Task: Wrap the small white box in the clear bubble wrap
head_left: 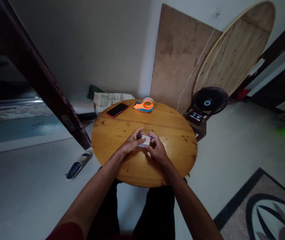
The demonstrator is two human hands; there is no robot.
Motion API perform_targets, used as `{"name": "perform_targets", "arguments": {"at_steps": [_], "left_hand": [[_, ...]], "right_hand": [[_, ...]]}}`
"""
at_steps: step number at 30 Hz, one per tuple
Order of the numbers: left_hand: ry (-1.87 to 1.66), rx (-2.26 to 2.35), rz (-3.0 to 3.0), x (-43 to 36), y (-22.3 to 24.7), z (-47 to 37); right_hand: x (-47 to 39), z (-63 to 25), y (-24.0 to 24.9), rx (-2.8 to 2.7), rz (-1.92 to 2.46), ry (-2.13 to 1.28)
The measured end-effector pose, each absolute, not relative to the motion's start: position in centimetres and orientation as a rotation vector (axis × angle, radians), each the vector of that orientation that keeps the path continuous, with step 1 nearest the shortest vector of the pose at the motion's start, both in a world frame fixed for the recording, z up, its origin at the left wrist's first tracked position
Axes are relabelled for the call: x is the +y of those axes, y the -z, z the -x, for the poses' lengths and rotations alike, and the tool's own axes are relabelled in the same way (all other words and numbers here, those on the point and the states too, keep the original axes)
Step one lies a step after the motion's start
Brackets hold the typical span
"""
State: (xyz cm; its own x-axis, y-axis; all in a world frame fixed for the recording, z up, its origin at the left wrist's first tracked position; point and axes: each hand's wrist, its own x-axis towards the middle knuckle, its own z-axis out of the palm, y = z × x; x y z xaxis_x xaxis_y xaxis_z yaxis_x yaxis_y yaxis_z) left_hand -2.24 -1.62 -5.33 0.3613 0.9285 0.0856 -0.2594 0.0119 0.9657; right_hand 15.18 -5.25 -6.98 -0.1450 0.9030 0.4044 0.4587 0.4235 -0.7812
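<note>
A small whitish box or pack (145, 140) is held just above the middle of the round wooden table (179, 146). Its print is too small to read. My left hand (133, 140) grips it from the left, thumb across its near face. On the other side my right hand (157, 147) has its fingers curled round the right edge, with the thumb low at the near corner. Both hands are on the same item.
A red-edged phone (117, 109) lies at the table's back left. An orange and blue tape dispenser (144, 105) is at the back edge. A black fan (209, 100) stands right of the table on a small stool. A slipper (78, 165) lies on the floor.
</note>
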Motion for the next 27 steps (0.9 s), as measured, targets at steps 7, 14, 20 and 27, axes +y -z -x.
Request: {"name": "perform_targets", "arguments": {"at_steps": [7,14,20,27], "left_hand": [[-1.064,0.754,-1.188,-1.8,4.9,2.3],[-1.058,0.764,-1.178,-1.7,5.3,2.3],[-0.991,0.771,-1.189,-1.9,4.9,2.5],[-1.051,0.795,-1.102,-1.8,4.6,2.4]], "right_hand": [[-5.3,-15.4,7.6,-1.819,1.186,-0.545],[-5.4,-15.4,6.8,-1.872,1.135,-0.500],[-5.4,-15.2,6.1,-1.908,1.057,-0.446],[-5.5,-15.2,6.4,-1.913,1.081,-0.437]]}}
